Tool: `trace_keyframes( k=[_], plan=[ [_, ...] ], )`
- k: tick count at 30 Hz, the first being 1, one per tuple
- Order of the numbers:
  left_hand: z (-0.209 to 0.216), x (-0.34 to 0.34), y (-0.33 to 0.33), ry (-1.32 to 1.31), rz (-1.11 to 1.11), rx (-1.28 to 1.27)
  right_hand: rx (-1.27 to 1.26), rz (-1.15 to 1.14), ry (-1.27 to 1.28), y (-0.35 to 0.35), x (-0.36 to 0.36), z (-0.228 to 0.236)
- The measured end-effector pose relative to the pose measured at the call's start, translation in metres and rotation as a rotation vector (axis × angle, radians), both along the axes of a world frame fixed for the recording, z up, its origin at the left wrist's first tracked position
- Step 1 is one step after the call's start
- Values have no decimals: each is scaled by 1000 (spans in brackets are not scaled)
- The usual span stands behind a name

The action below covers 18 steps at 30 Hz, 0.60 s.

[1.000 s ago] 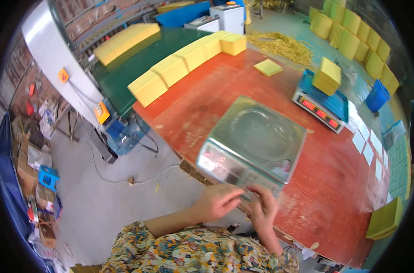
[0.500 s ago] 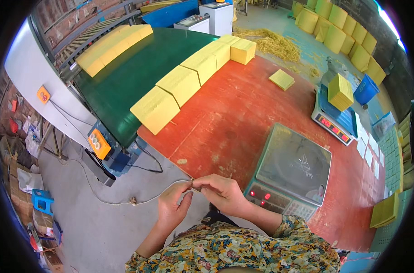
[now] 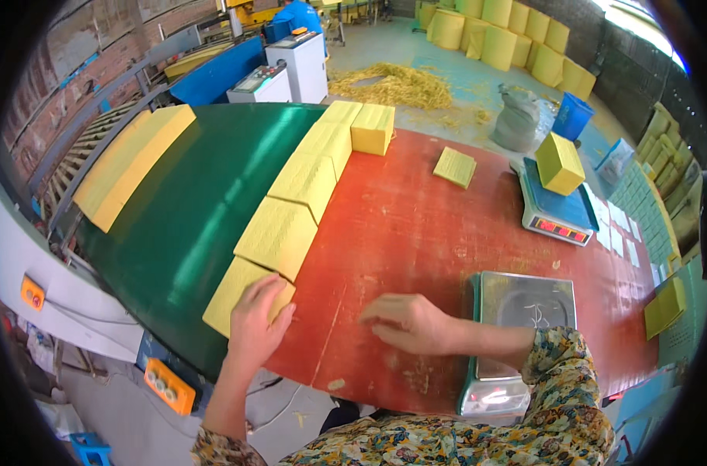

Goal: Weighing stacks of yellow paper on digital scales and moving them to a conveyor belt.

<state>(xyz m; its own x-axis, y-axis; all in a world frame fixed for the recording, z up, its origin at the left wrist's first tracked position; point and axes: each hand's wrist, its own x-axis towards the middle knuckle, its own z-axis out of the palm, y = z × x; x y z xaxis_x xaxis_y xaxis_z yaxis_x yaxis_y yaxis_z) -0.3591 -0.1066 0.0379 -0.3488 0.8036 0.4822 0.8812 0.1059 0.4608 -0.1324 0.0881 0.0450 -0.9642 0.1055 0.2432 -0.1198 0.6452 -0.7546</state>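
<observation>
A row of stacks of yellow paper (image 3: 277,238) runs along the border of the green belt and the red table. My left hand (image 3: 258,314) rests on or just over the nearest stack (image 3: 234,293), its fingers reaching across the right part and the thumb apart. Over the red tabletop (image 3: 353,268) hovers my right hand (image 3: 408,322), palm down, with fingers loosely bent, thumb apart and nothing seen in it. Its forearm passes above a flat weighing scale (image 3: 527,299) with a steel plate, hiding part of that scale.
On the green belt (image 3: 184,206), more yellow paper (image 3: 134,167) lies at the far left. A thin yellow bundle (image 3: 455,168) sits on the table's far part. A second scale (image 3: 559,203) carries a yellow stack (image 3: 560,165). An orange button box (image 3: 169,386) is mounted by the belt's near end.
My hands were together at the table's near edge, fingertips pinched. Now they are apart: the left has reached the nearest stack, the right is over the tabletop. The view has shifted.
</observation>
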Motion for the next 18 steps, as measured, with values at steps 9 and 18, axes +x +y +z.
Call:
trace_keyframes(
  k=[9, 18],
  plan=[
    [-9, -145, 225, 187, -227, -196, 147, -532, 109, 199, -209, -39],
    [-92, -188, 335, 360, -182, -383, 717, -1116, 127, 460, -350, -79]
  ],
)
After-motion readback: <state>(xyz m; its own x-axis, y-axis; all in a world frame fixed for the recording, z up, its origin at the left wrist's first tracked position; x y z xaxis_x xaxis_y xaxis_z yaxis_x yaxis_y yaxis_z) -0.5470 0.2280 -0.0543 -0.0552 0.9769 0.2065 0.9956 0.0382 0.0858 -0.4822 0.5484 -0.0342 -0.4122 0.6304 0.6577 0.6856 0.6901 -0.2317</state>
